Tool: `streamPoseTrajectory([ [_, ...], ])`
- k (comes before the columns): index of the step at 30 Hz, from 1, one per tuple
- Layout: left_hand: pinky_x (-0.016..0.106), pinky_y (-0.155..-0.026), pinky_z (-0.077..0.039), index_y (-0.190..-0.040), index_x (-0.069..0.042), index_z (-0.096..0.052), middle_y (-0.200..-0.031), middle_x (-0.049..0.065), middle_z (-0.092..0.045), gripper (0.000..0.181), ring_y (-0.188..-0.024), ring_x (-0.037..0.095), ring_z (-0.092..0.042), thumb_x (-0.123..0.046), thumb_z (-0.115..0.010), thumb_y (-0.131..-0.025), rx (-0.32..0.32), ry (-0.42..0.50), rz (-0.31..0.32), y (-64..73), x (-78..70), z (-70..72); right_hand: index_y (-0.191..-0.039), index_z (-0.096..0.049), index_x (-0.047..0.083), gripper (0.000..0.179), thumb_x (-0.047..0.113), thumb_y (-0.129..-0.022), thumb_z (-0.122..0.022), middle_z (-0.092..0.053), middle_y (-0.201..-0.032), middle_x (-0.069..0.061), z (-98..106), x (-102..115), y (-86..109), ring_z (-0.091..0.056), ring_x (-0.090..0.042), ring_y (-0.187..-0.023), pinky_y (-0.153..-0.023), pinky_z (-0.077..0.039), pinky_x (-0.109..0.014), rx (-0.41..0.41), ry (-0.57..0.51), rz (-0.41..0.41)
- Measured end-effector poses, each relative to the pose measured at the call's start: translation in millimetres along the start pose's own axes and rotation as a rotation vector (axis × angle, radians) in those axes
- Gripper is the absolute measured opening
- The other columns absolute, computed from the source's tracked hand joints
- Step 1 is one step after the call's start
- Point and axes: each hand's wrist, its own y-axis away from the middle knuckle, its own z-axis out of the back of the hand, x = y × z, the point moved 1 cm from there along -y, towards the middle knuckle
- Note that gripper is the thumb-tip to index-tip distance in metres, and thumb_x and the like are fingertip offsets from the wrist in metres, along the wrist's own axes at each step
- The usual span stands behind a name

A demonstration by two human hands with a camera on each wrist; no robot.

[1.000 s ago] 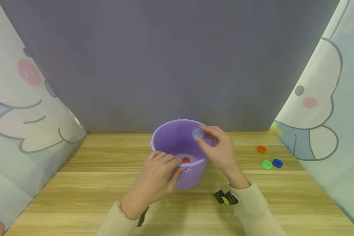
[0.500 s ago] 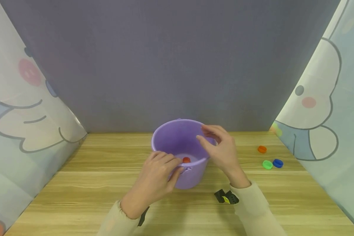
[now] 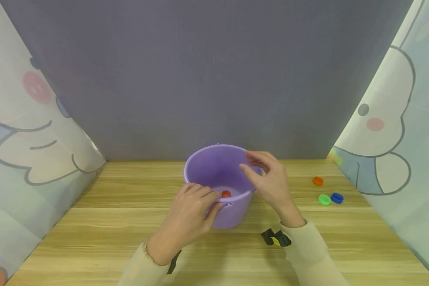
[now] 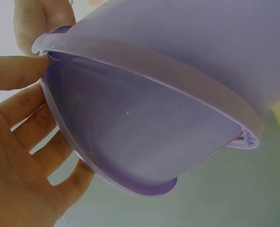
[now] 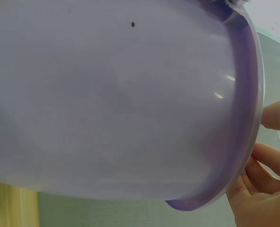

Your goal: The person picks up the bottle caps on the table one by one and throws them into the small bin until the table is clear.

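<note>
A purple plastic bucket (image 3: 234, 214) stands upright on the wooden table. My left hand (image 3: 187, 212) grips its near rim, fingers over the edge and thumb outside; the left wrist view shows the bucket's rim and carrying handle (image 4: 130, 189) beside the fingers. Over the right side of the bucket's mouth is my right hand (image 3: 271, 184), thumb and fingers apart with nothing between them. Low inside the bucket lies a small round red object (image 3: 226, 194), partly hidden by the near rim. The rest of the bucket's floor near the front is hidden.
On the table (image 3: 128, 230) to the right lie an orange cap (image 3: 317, 181), a green cap (image 3: 324, 200) and a blue cap (image 3: 337, 198). A grey panel (image 3: 214, 79) rises behind the bucket, with cartoon-printed sheets at both sides.
A second ago my right hand pinched a translucent pale blue cap over the bucket; it let go, and the cap is out of sight. My left hand stays on the rim.
</note>
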Motion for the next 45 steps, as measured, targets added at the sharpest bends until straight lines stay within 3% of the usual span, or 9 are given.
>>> streamPoseTrajectory([
  [26,0.038,-0.084,-0.050,-0.090,-0.017,-0.071,-0.083,-0.008,-0.066,0.010,-0.080,0.016,-0.063,-0.024,-0.078,-0.088,-0.002,0.007,-0.006,-0.9,-0.4,-1.0,-0.117,-0.069,-0.010,0.035,-0.007,-0.083,-0.077,-0.067,-0.110,-0.020,15.4,-3.0,-3.7,-0.066,-0.014,-0.096,-0.094,-0.053,-0.024,-0.030,-0.014,-0.005],
  [39,0.037,-0.084,-0.050,-0.089,-0.018,-0.072,-0.080,-0.008,-0.064,0.007,-0.077,0.015,-0.062,-0.023,-0.077,-0.090,-0.003,0.016,-0.010,-1.9,-0.5,0.1,-0.118,-0.068,-0.010,0.033,-0.005,-0.086,-0.076,-0.066,-0.113,-0.024,43.7,-12.2,-6.3,-0.064,-0.006,-0.096,-0.092,-0.052,-0.019,-0.032,0.096,0.005],
  [45,0.037,-0.085,-0.050,-0.092,-0.018,-0.075,-0.082,-0.007,-0.067,0.006,-0.077,0.015,-0.062,-0.024,-0.077,-0.090,0.011,0.030,-0.008,-3.0,-0.5,1.8,-0.121,-0.068,-0.008,0.035,0.000,-0.088,-0.076,-0.066,-0.116,-0.023,54.6,-16.0,-3.2,-0.063,-0.003,-0.098,-0.093,-0.049,-0.014,-0.024,0.194,-0.020],
])
